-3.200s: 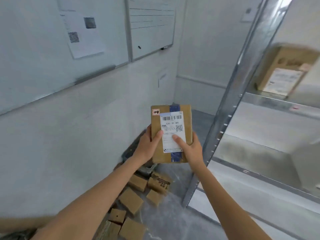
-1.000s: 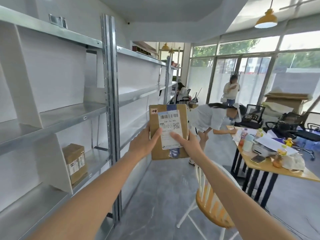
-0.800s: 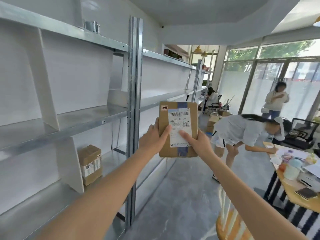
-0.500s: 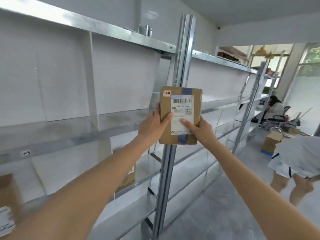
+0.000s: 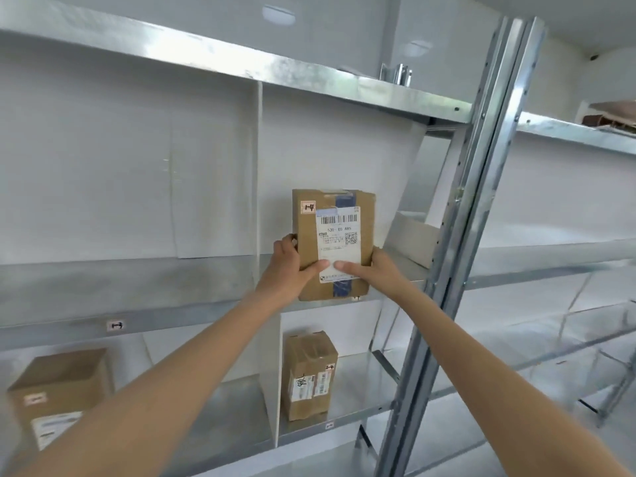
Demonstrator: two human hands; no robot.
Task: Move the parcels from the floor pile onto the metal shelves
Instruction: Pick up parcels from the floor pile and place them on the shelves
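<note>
Both hands are gripping a flat rectangular cardboard parcel (image 5: 332, 244) upright in front of the shiny galvanized metal shelf (image 5: 144, 287), left hand (image 5: 292, 266) and right hand (image 5: 375, 270) pinching its lower edges, thumbs pressing on the smooth white shipping label (image 5: 339, 242). Two more taped boxes (image 5: 308, 378) are sitting one level below.

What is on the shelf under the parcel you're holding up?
On the lower metal shelf, right of a white divider, one taped brown cardboard box stands upright; the held labelled cardboard parcel hides nothing there.

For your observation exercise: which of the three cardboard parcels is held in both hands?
The upright labelled parcel, gripped by the left hand and right hand; the other two rest on the lower shelf.
</note>
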